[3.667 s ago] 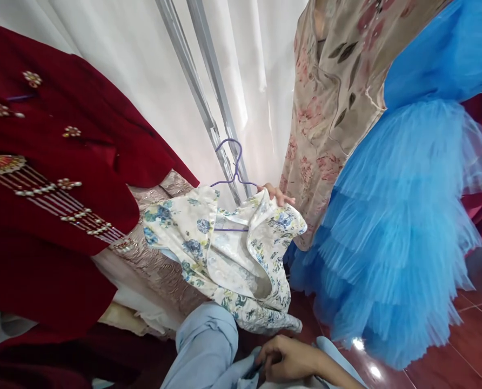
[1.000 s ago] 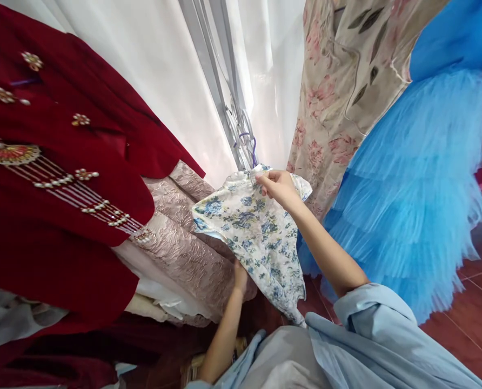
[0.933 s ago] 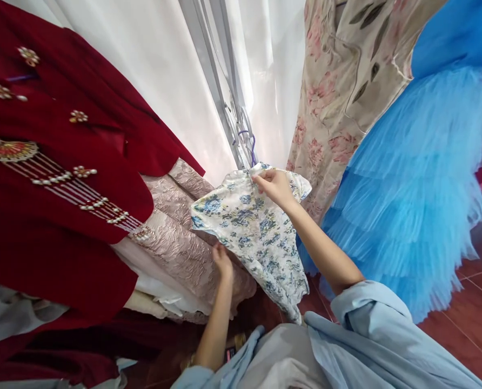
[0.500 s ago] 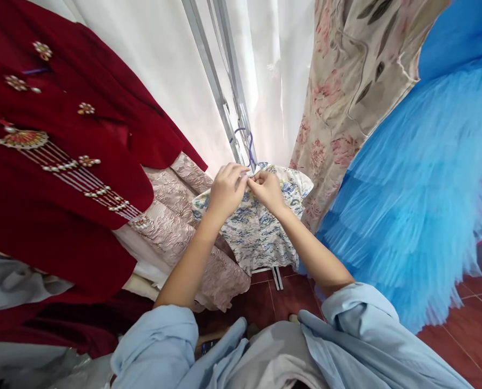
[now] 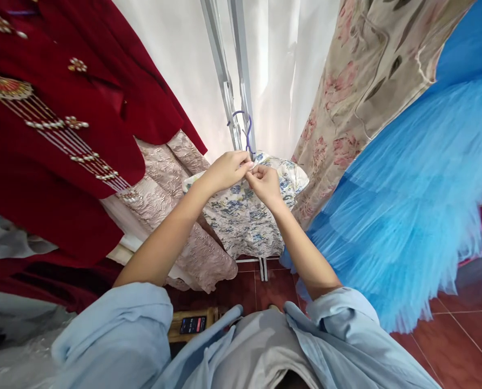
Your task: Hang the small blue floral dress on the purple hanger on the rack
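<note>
A white garment with a blue floral print [image 5: 245, 227] hangs from a purple hanger [image 5: 249, 129] on a grey metal stand [image 5: 245, 70]. At its neckline my left hand [image 5: 231, 170] and my right hand [image 5: 265, 185] meet, fingertips pinched together and almost touching. Both appear to grip the garment's neck edge. Whatever small part lies between the fingertips is too small to make out.
To the left hang a dark red jacket [image 5: 103, 97] with beaded ornaments and a pink brocade garment [image 5: 176, 216]. A beige floral dress [image 5: 326, 124] and a blue tulle dress [image 5: 387, 205] hang right. A phone [image 5: 193, 324] rests on a wooden stool [image 5: 212, 314] below.
My left hand has turned more sideways, its forearm lower and farther left, and its fingers have closed in toward the right fingertips. The view has shifted slightly, bringing the phone into fuller sight.
</note>
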Motion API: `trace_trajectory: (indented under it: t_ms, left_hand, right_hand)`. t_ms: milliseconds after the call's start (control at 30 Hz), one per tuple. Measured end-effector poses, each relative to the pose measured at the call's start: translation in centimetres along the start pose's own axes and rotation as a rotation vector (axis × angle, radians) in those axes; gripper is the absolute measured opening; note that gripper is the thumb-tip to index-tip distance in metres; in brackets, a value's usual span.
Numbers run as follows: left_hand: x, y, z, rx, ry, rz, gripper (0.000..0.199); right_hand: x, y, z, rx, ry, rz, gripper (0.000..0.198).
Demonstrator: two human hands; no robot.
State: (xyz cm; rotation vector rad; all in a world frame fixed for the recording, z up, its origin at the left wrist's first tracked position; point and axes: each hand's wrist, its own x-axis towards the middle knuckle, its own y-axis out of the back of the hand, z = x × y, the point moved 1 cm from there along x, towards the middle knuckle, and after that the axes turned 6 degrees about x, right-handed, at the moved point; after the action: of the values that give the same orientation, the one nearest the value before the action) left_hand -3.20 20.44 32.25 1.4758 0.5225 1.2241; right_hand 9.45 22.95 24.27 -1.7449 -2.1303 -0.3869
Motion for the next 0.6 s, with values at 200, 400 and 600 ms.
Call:
trace_trajectory:
  t_ms: [200,400,600]
  left_hand:
    - [0.7,1.2,-0.8,-0.061,-0.056,0.034,0.015]
    - [2.2,2.1,-1.5,-0.074,-0.062,0.279,0.015]
    - [1.9,4.0,-8.0,-0.22,0.02,0.292,0.027]
  right_hand:
    - [1.2,-0.3,-0.8,0.043,0.036,-0.055,0.036]
    - [-2.1,-1.3,5.3,-0.123,-0.131,-0.013,0.038]
    - [-16.2,-2.0,16.8,-0.366,-0.596,0.036,0.037]
